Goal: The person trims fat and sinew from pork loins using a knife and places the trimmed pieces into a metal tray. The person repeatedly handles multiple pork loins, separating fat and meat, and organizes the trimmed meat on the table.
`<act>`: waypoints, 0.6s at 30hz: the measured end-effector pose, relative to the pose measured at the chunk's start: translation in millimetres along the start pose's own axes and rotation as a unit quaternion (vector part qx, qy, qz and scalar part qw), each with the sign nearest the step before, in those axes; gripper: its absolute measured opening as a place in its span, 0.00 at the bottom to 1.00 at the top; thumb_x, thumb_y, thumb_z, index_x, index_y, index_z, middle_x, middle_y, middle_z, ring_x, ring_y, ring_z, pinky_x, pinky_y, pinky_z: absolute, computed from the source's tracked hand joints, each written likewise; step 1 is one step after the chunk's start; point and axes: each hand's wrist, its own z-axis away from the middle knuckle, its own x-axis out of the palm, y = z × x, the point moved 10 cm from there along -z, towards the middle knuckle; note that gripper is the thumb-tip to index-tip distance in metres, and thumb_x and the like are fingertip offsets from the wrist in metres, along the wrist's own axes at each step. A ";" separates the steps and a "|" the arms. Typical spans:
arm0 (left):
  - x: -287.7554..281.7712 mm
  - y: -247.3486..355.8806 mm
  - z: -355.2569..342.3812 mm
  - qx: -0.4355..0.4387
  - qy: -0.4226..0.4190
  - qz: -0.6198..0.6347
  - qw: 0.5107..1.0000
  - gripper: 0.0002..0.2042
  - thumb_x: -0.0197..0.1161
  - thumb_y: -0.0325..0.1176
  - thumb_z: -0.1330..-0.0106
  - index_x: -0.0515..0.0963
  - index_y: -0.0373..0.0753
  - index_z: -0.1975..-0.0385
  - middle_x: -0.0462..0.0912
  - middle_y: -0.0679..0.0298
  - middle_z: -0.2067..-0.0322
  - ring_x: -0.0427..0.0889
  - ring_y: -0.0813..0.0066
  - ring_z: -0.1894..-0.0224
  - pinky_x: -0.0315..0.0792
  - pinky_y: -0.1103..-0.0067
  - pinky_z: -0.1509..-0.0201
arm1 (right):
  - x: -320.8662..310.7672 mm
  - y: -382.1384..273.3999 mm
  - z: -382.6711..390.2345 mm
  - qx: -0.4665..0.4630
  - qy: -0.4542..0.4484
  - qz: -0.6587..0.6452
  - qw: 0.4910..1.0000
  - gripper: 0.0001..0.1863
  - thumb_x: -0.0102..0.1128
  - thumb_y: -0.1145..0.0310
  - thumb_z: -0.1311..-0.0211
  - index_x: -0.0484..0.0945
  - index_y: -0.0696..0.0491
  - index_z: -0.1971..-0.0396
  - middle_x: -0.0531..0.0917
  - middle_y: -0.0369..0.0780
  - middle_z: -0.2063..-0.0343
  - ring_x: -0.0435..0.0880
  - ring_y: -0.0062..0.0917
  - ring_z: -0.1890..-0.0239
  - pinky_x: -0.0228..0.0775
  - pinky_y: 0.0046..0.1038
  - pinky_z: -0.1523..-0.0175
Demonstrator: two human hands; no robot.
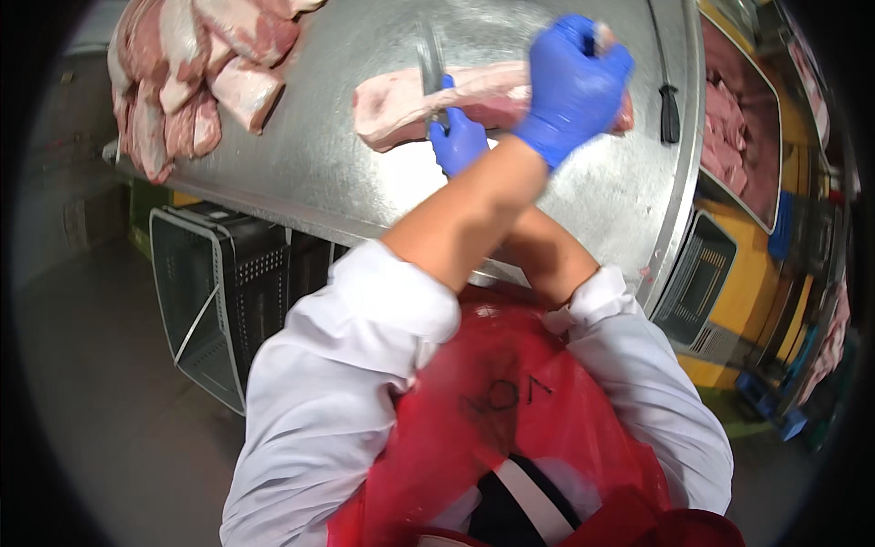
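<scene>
My forearms cross, the left one over the right. My left hand [574, 91], in a blue glove, is closed above the right part of a long pale pink slab of meat [392, 105]. A small pale scrap of meat [603, 38] shows at its fingers. Near the slab's left part, my gloved right hand [460, 143] grips a knife [430, 55]. Its blade, blurred, points away from me across the slab. The left hand and wrist hide some of the slab's right part. The slab lies on a metal table [319, 173].
Several meat pieces [244, 96] are piled at the far left. A black-handled sharpening steel [669, 114] lies near the table's right edge. Beyond that edge stands a tray [775, 146] of meat. A dark crate [697, 278] is at the right, another crate [228, 301] at the left.
</scene>
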 end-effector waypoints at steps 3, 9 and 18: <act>-9.5 9.4 7.4 0.014 0.060 0.046 0.997 0.08 0.64 0.27 0.34 0.74 0.34 0.74 0.76 0.67 0.84 0.77 0.87 0.78 0.70 0.84 0.75 | 11.2 -22.7 34.4 0.080 -0.031 0.044 0.995 0.38 0.51 0.64 0.30 0.45 0.44 0.24 0.79 0.41 0.80 0.76 0.28 0.83 0.72 0.33 0.75; -15.9 52.2 13.2 0.073 0.042 0.153 0.985 0.08 0.63 0.24 0.36 0.70 0.35 0.75 0.71 0.73 0.83 0.68 0.92 0.78 0.64 0.86 0.76 | 32.2 -22.1 -19.7 0.154 -0.031 0.078 0.985 0.39 0.51 0.64 0.31 0.46 0.44 0.23 0.80 0.44 0.81 0.79 0.27 0.83 0.75 0.33 0.74; -40.5 130.7 29.8 0.084 0.006 0.256 0.963 0.05 0.61 0.20 0.42 0.71 0.32 0.74 0.72 0.64 0.82 0.70 0.83 0.79 0.66 0.80 0.75 | 82.3 -32.0 -7.1 0.139 -0.028 0.076 0.987 0.37 0.52 0.62 0.30 0.49 0.44 0.24 0.81 0.42 0.80 0.79 0.26 0.83 0.75 0.31 0.74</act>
